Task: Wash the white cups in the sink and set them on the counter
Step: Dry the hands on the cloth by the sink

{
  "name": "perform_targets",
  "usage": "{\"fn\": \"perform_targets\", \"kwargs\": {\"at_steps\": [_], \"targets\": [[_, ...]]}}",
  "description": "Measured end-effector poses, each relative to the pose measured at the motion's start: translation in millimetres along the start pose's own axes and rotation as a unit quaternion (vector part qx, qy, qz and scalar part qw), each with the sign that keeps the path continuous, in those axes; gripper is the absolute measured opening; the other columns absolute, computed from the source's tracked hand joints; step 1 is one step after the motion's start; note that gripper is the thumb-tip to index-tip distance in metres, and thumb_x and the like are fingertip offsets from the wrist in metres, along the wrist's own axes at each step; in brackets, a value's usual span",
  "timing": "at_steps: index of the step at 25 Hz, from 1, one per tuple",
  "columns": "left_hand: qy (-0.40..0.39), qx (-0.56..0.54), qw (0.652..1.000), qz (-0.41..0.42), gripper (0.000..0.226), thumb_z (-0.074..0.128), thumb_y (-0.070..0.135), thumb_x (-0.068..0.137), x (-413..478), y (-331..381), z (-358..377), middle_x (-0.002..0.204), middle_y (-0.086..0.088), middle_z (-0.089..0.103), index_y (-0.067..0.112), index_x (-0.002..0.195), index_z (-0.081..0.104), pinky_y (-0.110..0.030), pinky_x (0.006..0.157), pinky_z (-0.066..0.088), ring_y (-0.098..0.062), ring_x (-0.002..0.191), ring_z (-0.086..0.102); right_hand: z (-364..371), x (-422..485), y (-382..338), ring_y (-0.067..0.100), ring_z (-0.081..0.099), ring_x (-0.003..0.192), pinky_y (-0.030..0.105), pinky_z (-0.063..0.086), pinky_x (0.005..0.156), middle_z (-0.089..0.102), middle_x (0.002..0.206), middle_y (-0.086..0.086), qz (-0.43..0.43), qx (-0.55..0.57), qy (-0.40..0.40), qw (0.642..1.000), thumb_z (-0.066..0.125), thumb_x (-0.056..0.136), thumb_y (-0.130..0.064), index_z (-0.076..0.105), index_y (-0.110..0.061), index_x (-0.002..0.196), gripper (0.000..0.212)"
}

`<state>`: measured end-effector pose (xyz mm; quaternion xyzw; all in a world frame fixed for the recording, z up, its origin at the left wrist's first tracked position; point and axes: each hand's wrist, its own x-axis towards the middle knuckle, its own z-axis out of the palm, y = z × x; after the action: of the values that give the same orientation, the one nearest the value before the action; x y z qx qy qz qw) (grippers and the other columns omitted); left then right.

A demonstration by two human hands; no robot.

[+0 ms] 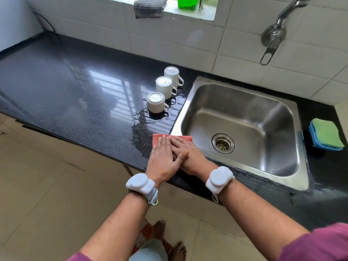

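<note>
Left hand and right hand press flat, fingers straight, on a pink cloth. Three inverted white ceramic cups stand at twelve o'clock on the black granite counter, with the steel sink at two.

Counter glossy speckled stone; sink brushed steel; cups glazed ceramic; cloth woven.

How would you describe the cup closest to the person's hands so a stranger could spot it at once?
Find the steel sink; on the black counter just left of it, three white cups stand upside down in a row. Yours is the front cup, the one nearest the pink cloth, with a puddle spreading round it.
</note>
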<state>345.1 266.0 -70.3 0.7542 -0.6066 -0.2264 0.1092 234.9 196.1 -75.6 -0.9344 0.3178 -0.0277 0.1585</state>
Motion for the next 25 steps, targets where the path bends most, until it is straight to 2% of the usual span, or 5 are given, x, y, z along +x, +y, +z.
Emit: {"fn": "perform_targets", "kwargs": {"at_steps": [4,9,13,18,25], "targets": [[-0.011,0.013,1.0,0.026,0.091,0.02,0.068,0.088,5.8,-10.5,-7.2,0.161,-0.01,-0.002,0.006,0.152,0.0,-0.034,0.122,-0.001,-0.016,0.149,-0.005,3.4,6.2,-2.0,0.021,0.019,0.143,0.04,0.021,0.114,0.021,0.156,0.001,0.007,-0.049,0.005,0.999,0.034,0.096,-0.034,0.026,-0.023,0.147,0.052],[-0.01,-0.024,1.0,0.013,0.11,0.006,0.078,0.07,16.7,-27.9,-27.5,0.161,-0.011,0.007,0.005,0.152,0.006,-0.036,0.122,0.006,-0.016,0.149,0.003,3.0,34.9,-3.3,0.015,0.007,0.147,0.035,0.005,0.12,0.011,0.159,0.002,-0.043,-0.07,-0.022,0.996,0.031,0.096,-0.028,0.011,-0.017,0.15,0.058],[0.004,-0.006,1.0,-0.001,0.127,-0.01,0.087,0.058,30.5,-40.6,-38.0,0.16,-0.013,0.008,0.003,0.152,0.007,-0.034,0.122,0.003,-0.018,0.149,0.004,4.8,59.7,-7.7,0.015,-0.001,0.147,0.036,0.001,0.12,0.001,0.16,0.003,-0.036,-0.05,-0.068,0.996,0.029,0.097,-0.028,0.002,-0.014,0.15,0.061],[0.02,0.009,0.999,-0.025,0.143,-0.023,0.093,0.043,51.2,-55.4,-46.0,0.161,-0.012,0.007,0.004,0.152,0.007,-0.035,0.122,0.002,-0.018,0.149,0.002,7.8,86.4,-18.6,0.015,-0.002,0.147,0.034,-0.002,0.118,0.001,0.16,0.002,-0.014,-0.012,-0.05,0.999,0.03,0.096,-0.023,0.003,-0.015,0.151,0.062],[0.027,-0.008,0.999,-0.047,0.112,0.001,0.078,0.067,78.7,-78.7,-63.1,0.161,-0.01,0.004,0.005,0.152,0.006,-0.033,0.121,-0.001,-0.017,0.149,0.001,10.8,127.1,-27.9,0.017,0.0,0.147,0.034,0.0,0.118,0.002,0.16,0.004,-0.016,-0.011,-0.038,0.999,0.032,0.096,-0.026,0.004,-0.015,0.15,0.062]]}}
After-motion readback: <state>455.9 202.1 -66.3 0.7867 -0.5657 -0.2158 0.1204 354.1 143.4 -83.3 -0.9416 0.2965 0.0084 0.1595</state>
